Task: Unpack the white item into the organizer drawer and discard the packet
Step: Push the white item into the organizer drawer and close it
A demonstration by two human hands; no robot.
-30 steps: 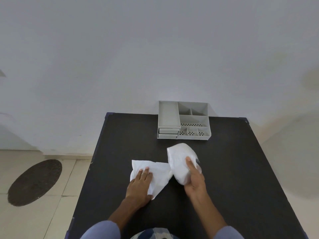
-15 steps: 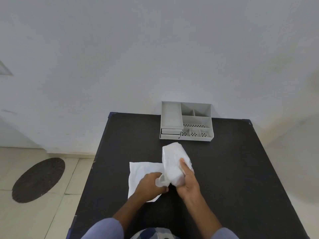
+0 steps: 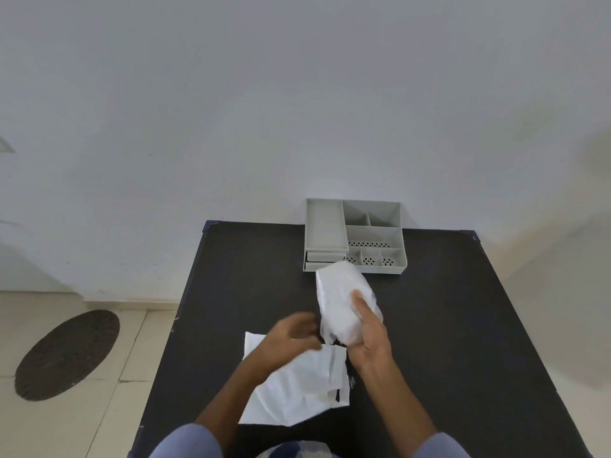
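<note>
My right hand (image 3: 368, 335) grips a white bundled item (image 3: 337, 299) in thin clear wrapping and holds it tilted above the black table (image 3: 463, 325). My left hand (image 3: 291, 338) is blurred beside the item's lower end, fingers apart and holding nothing I can see. The flat white packet (image 3: 297, 388) lies on the table under both forearms. The grey organizer (image 3: 355, 239) stands at the table's far edge, with several open compartments on top and a shut drawer (image 3: 325, 256) at its lower left front.
A white wall rises right behind the organizer. The tiled floor at left carries a dark oval mat (image 3: 66, 355). The table's left edge (image 3: 185, 309) runs close to the packet.
The white item has come out of the packet in my right hand and risen toward the organizer. My left hand let go of the packet, which now lies flat nearer to me.
</note>
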